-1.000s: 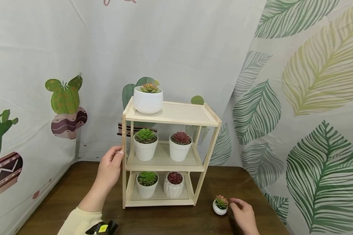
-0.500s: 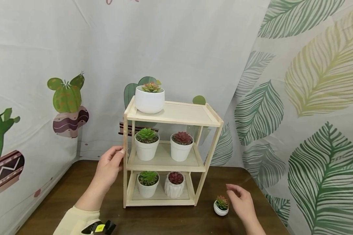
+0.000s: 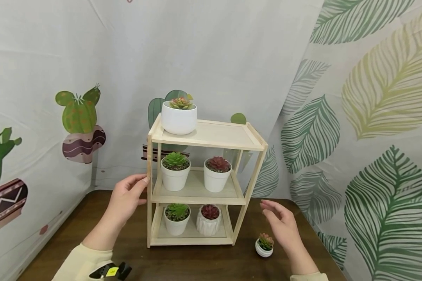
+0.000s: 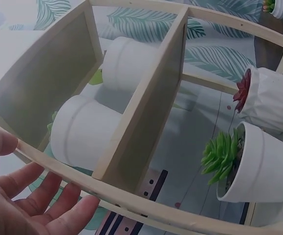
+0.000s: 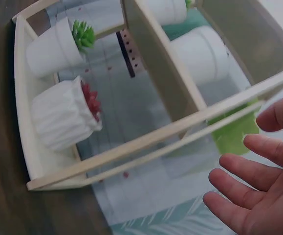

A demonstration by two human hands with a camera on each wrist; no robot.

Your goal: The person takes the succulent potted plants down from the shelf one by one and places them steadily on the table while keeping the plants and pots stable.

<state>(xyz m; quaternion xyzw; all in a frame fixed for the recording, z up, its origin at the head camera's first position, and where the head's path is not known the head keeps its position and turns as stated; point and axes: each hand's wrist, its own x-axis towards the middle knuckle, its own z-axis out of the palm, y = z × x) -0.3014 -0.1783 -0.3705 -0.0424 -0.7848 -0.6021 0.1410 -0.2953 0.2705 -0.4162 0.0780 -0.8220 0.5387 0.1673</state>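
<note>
A three-tier wooden shelf (image 3: pixel 225 134) stands upright on the table. My left hand (image 3: pixel 124 199) touches its left post, thumb and index finger near the post and the other fingers loosely extended in the left wrist view. To the shelf's right, my right hand (image 3: pixel 283 224) hovers with its fingers spread and holds nothing; a gap separates it from the right post. Below that hand, a small potted succulent (image 3: pixel 264 249) sits on the table. On the top tier is a succulent in a round white pot (image 3: pixel 179 119), toward the left.
The middle tier bears a green succulent (image 3: pixel 175 173) and a red succulent (image 3: pixel 217 175). Below them are another green succulent (image 3: pixel 177 220) and a red succulent in a ridged pot (image 3: pixel 208 222). Printed cloth (image 3: pixel 232 58) hangs behind the brown table (image 3: pixel 197 263).
My right hand has left the small potted succulent, rising and moving left toward the shelf's right side. The left hand stays at the left post, its fingers slightly looser. The plants stay put.
</note>
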